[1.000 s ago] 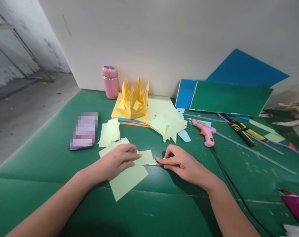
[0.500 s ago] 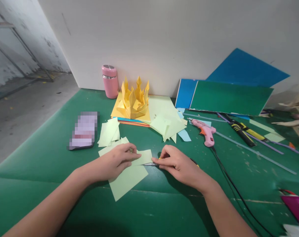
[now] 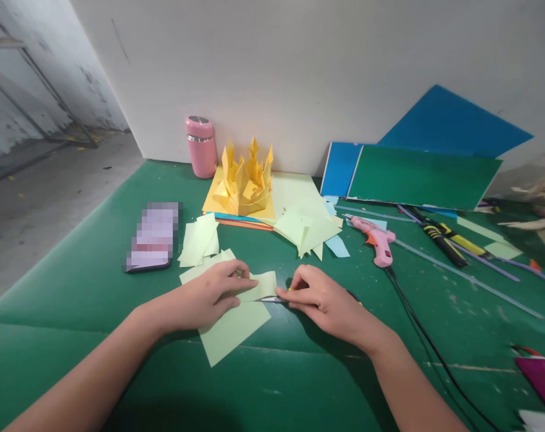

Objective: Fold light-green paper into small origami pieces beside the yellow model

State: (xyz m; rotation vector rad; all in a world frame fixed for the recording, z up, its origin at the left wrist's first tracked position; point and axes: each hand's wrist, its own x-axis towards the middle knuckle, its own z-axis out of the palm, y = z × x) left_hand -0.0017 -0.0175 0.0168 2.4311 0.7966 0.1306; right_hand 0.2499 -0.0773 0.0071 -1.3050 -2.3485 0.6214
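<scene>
My left hand [image 3: 222, 291] presses down on a folded piece of light green paper [image 3: 265, 285], its fingers resting along the strip. My right hand [image 3: 319, 297] is closed around a knife [image 3: 274, 299]; the thin metal blade points left into the paper's fold, and bits of a black-and-yellow handle show around the hand. Most of the handle is hidden by my fingers. Under and in front of my left hand lies another light green sheet [image 3: 234, 333].
A yellow folded-paper crown [image 3: 245, 189] stands on stacked paper before a pink flask [image 3: 201, 147]. A phone [image 3: 153, 237] lies left. To the right are a pink glue gun [image 3: 380, 243] with a trailing black cord, glue sticks, pliers-like tools [image 3: 443, 243] and green and blue boards [image 3: 425, 177].
The right end of the folded paper has lifted and curled slightly around the blade. Both hands stay almost in place, and the view has shifted a little.
</scene>
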